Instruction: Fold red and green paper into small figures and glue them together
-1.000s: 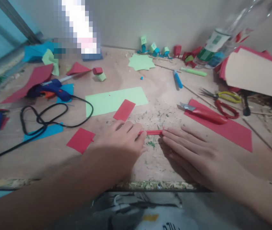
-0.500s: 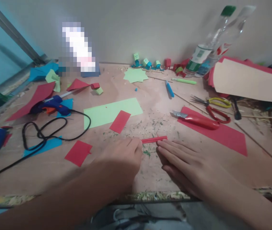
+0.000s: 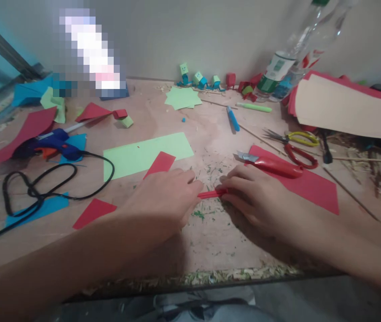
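Observation:
A narrow folded strip of red paper (image 3: 210, 194) lies low over the board between my hands. My left hand (image 3: 163, 197) grips its left end, with the fingertips hidden in part by the knuckles. Curled fingers of my right hand (image 3: 259, 190) hold the other end. Just behind my left hand, a small red paper piece (image 3: 161, 163) overlaps a pale green paper sheet (image 3: 123, 160). Another red piece (image 3: 93, 213) is partly covered by my left forearm. Right of my right hand, a red-handled knife (image 3: 274, 165) rests on a larger red sheet (image 3: 321, 192).
A blue glue gun (image 3: 54, 142) and its looped black cord (image 3: 106, 156) occupy the left. Scissors (image 3: 302, 139), a blue pen (image 3: 233, 119), a green pen (image 3: 254, 107) and bottles (image 3: 274, 74) stand or lie at the right. Small paper figures (image 3: 199, 79) line the wall.
My right hand's fingers, flatter before, are now bent around the strip's right end. My left hand has shifted slightly forward. The view has moved, so the table things appear further left.

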`<state>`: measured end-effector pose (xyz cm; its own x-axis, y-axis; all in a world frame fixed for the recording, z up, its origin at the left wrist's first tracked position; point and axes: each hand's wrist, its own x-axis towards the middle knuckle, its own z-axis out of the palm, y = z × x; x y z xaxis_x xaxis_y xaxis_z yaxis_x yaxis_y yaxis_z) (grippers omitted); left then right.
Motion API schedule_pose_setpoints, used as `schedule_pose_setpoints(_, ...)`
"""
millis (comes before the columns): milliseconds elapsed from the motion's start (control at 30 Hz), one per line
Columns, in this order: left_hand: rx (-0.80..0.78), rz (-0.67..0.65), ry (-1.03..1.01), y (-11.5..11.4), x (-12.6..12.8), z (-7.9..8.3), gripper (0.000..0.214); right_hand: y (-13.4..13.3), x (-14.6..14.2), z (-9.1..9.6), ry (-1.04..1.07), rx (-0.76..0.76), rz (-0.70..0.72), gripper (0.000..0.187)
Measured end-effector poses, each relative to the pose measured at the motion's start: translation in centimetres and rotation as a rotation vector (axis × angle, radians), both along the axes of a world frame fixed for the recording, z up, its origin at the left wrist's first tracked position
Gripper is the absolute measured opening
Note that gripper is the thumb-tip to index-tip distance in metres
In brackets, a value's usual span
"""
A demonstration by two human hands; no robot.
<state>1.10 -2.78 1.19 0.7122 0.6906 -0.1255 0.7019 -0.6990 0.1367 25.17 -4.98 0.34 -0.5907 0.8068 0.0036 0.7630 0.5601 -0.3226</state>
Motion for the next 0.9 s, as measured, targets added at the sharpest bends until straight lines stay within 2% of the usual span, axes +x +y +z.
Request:
schedule_pose_setpoints(133, -0.095, 0.059, -0.131, 0.8, -0.3, 0.0, 0.017, 0.2, -0.6, 0.4, 0.079, -0.090, -0.080, 0.022)
schedule_pose_setpoints(233, -0.185, 0.042, -0.224, 1.5, -0.5, 0.1, 0.022, 0.3, -1.3, 1.6, 0.156, -0.191, -0.137, 0.021)
schedule_pose_setpoints(333, -0.362, 0.065, -0.272, 2.2, -0.7, 0.7, 0.027, 0.7, -2.3, 2.7, 0.263, -0.274, -0.170, 0.018)
schedule_pose_setpoints(433, -0.547, 0.155, -0.343, 2.5, -1.4, 1.7, 0.032, 1.2, -3.3, 3.2, 0.463, -0.355, -0.236, 0.013)
schedule_pose_setpoints(500, -0.648, 0.198, -0.413, 2.5, -2.1, 2.1, 0.033, 1.5, -3.8, 2.9, 0.599, -0.465, -0.280, 0.011)
schedule_pose_setpoints(633, -0.762, 0.234, -0.472, 2.6, -2.9, 2.0, 0.034, 1.6, -4.0, 1.5, 0.709, -0.714, -0.287, 0.013)
schedule_pose_setpoints(767, -0.738, 0.261, -0.415, 2.2, -2.3, 1.4, 0.034, 1.0, -4.0, 0.3, 0.850, -0.899, -0.351, 0.022)
schedule_pose_setpoints(900, -0.742, 0.310, -0.375, 1.8, -1.7, 1.7, 0.034, 0.4, -4.1, -0.1, 0.948, -1.043, -0.513, 0.027)
